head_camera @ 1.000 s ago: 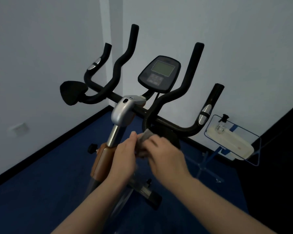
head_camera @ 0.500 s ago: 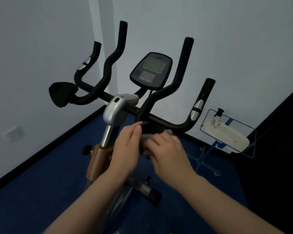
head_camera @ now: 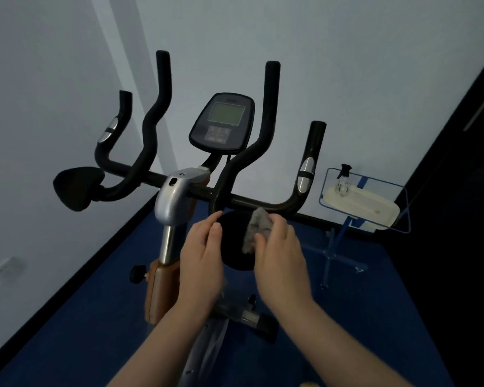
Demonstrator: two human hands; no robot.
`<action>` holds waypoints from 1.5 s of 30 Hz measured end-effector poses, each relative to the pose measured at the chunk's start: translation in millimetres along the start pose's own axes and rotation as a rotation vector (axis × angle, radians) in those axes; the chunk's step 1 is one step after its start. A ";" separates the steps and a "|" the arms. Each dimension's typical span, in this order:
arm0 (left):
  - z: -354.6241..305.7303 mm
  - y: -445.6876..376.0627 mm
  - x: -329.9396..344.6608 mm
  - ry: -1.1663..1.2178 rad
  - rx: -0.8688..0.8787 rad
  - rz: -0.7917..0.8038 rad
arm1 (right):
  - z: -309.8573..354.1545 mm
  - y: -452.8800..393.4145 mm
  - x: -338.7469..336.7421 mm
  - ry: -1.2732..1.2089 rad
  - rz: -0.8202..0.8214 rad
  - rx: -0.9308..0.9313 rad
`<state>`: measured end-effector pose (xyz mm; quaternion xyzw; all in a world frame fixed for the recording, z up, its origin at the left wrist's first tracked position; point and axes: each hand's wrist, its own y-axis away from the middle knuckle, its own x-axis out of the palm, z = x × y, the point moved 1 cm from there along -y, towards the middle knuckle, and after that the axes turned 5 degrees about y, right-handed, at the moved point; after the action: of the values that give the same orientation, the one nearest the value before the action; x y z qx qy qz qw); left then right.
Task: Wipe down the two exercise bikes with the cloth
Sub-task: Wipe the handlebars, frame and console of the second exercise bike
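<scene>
The hands are close together at the bike's right elbow pad (head_camera: 236,241). The right hand (head_camera: 280,255) pinches the gray cloth (head_camera: 256,229) and presses it on the round black pad, just under the handlebar (head_camera: 252,203). The left hand (head_camera: 203,256) has straight fingers that touch the pad's left edge and hold nothing. The cloth is bunched up small, so it could slip out and drop to the blue floor (head_camera: 67,331). It could also miss parts of the pad. A hard push might turn the pad. Only one exercise bike (head_camera: 173,196) shows here, so I think the job is far from done.
</scene>
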<state>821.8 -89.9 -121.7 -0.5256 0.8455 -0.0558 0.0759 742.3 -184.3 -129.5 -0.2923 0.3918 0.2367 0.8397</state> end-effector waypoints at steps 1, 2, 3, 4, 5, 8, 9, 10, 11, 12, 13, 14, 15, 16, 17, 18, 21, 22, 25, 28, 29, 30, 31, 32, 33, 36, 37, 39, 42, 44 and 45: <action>-0.3 0.0 -1.7 -0.006 0.001 0.009 | 1.2 -4.6 -0.5 -0.005 0.026 0.026; -1.1 -0.2 -2.8 -0.013 0.006 0.012 | 4.8 -14.4 -0.5 -0.004 0.069 0.048; -1.6 -0.9 -2.6 -0.015 0.015 0.006 | 9.7 -25.4 -0.5 0.013 0.106 0.054; -1.2 -0.7 -1.0 -0.012 0.019 -0.006 | 14.2 -31.6 -1.7 0.033 0.116 0.049; -1.1 -0.4 2.0 -0.013 0.020 -0.025 | 16.9 -32.5 -4.0 0.040 0.105 0.042; -0.7 -1.0 11.2 -0.048 0.022 -0.081 | 8.4 -9.3 -14.5 -0.025 0.118 -0.010; -1.1 -2.4 15.3 -0.094 0.047 -0.095 | 1.7 -0.8 -21.2 -0.053 0.165 -0.042; -2.4 -4.0 20.4 -0.169 0.103 -0.105 | -5.6 1.4 -29.5 -0.088 0.225 -0.063; -4.7 -5.0 25.5 -0.252 0.178 -0.113 | -12.2 -3.1 -37.4 -0.133 0.276 -0.072; -8.4 -7.3 32.9 -0.311 0.255 -0.127 | -19.4 -14.9 -45.4 -0.177 0.303 -0.072; -13.3 -10.7 39.9 -0.341 0.316 -0.143 | -25.8 -29.0 -53.4 -0.224 0.296 -0.071; -19.2 -15.8 47.8 -0.355 0.358 -0.160 | -32.1 -45.8 -61.8 -0.270 0.257 -0.088; -24.5 -22.2 56.7 -0.371 0.382 -0.166 | -38.6 -63.7 -70.3 -0.306 0.195 -0.124; -27.9 -29.0 64.5 -0.397 0.384 -0.145 | -44.2 -80.7 -78.4 -0.314 0.114 -0.180; -30.5 -36.9 74.4 -0.424 0.368 -0.114 | -51.6 -101.3 -87.0 -0.281 0.029 -0.269; -32.0 -43.9 83.7 -0.446 0.344 -0.075 | -59.5 -122.8 -95.2 -0.215 -0.055 -0.370; -30.8 -59.7 106.8 -0.547 0.270 0.012 | -82.6 -188.1 -110.3 0.067 -0.217 -0.633; -28.2 -62.7 112.1 -0.611 0.245 0.028 | -90.8 -204.3 -109.0 0.156 -0.213 -0.732; -20.9 -65.4 114.3 -0.884 0.192 0.075 | -116.1 -213.6 -77.0 0.305 -0.070 -0.935; -17.5 -65.4 115.0 -1.060 0.186 0.101 | -132.2 -218.0 -62.8 0.246 0.037 -1.073; -17.2 -66.2 115.8 -1.087 0.183 0.104 | -131.9 -229.6 -67.3 0.273 0.045 -1.158; -17.0 -66.6 116.2 -1.104 0.172 0.107 | -129.6 -243.8 -73.5 0.318 0.033 -1.231; -16.7 -66.6 115.9 -1.112 0.164 0.109 | -126.4 -257.0 -79.4 0.351 -0.001 -1.261; -16.6 -67.1 116.0 -1.116 0.163 0.104 | -122.7 -263.0 -82.4 0.344 -0.020 -1.237; -17.1 -67.7 116.1 -1.113 0.163 0.101 | -119.8 -257.7 -81.0 0.283 -0.014 -1.172; -20.8 -64.6 116.2 -1.031 0.147 0.100 | -114.2 -198.6 -55.2 0.068 0.153 -1.110; -22.2 -63.0 115.6 -0.966 0.140 0.088 | -112.9 -182.3 -50.6 0.053 0.227 -1.187; -23.7 -59.7 112.1 -0.830 0.143 -0.002 | -110.6 -186.2 -54.7 0.093 0.299 -1.321; -23.3 -52.5 103.8 -0.790 0.120 -0.292 | -112.0 -221.8 -70.6 0.184 0.255 -1.273; -21.1 -48.6 99.7 -0.821 0.091 -0.414 | -113.0 -214.9 -70.7 0.244 0.283 -1.205; -19.3 -46.7 96.8 -0.840 0.081 -0.456 | -106.6 -200.2 -62.5 0.291 0.266 -1.184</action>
<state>817.1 -197.0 -101.4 -0.6715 0.6017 0.1133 0.4173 776.0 -410.5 -74.3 -0.6862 0.3376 0.4738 0.4366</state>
